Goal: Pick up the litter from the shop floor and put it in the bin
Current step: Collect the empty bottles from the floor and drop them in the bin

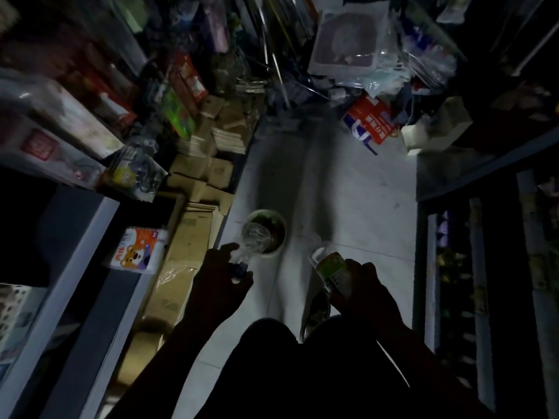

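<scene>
A small round white bin [279, 220] stands on the pale floor in the narrow aisle, with dark rubbish inside. My left hand [219, 281] grips a crumpled clear plastic bottle [253, 240] by its dark cap end, its body held over the bin's left rim. My right hand [364, 290] holds a clear bottle with a green label [331, 266], off to the right of the bin and nearer to me. The scene is dim and both hands appear as dark shapes.
Flattened cardboard boxes [193, 237] line the aisle's left side below a shelf edge [90, 255] with a small orange-and-white pack [137, 249]. A red and white bag [370, 122] and piled packaged goods block the far end. A dark shelf unit [447, 237] borders the right.
</scene>
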